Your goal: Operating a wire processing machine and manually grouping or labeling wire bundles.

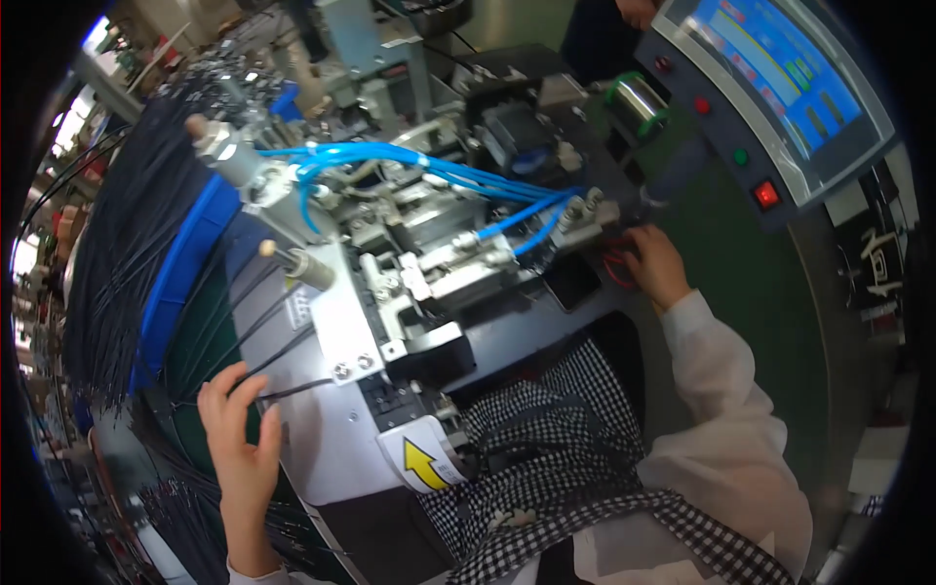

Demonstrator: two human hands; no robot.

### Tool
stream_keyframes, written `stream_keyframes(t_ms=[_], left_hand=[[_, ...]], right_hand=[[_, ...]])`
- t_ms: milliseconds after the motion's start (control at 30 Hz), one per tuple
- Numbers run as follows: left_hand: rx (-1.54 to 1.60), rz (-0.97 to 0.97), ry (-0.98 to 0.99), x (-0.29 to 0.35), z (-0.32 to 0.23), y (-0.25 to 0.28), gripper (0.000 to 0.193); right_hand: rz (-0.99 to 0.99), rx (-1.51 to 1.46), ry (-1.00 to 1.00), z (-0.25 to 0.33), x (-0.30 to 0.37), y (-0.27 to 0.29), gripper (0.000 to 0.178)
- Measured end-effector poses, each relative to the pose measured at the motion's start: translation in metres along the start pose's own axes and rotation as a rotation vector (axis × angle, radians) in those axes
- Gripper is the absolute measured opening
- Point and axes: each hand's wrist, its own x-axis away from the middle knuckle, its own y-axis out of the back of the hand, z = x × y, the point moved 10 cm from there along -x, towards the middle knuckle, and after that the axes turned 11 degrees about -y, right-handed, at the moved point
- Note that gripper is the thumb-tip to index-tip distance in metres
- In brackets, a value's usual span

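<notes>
I'm seeing my left hand (239,444) pinching thin black wires (283,363) between fingertips at seven o'clock; the wires are running toward one o'clock into the grey machine (409,283). My right hand (655,265) is resting at three o'clock, fingers curled on a red ring (616,265); I cannot tell its grip. Blue hoses (409,161) are arching at twelve o'clock, and a control panel (770,78) is glowing at two o'clock.

Matt grey metal machine plate (331,429), glossy blue plastic hoses (390,156), black rubbery cables (127,244)
</notes>
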Motion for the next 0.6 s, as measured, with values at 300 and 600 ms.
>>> stream_keyframes(t_ms=[300,600], left_hand=[[0.127,-0.070,0.048,0.007,-0.026,0.030,0.027],[0.341,-0.105,-0.089,0.006,-0.095,0.065,0.020]], right_hand=[[0.144,0.053,0.023,0.010,0.005,-0.002,0.025],[0.280,0.007,-0.129,-0.034,0.028,0.005,0.017]])
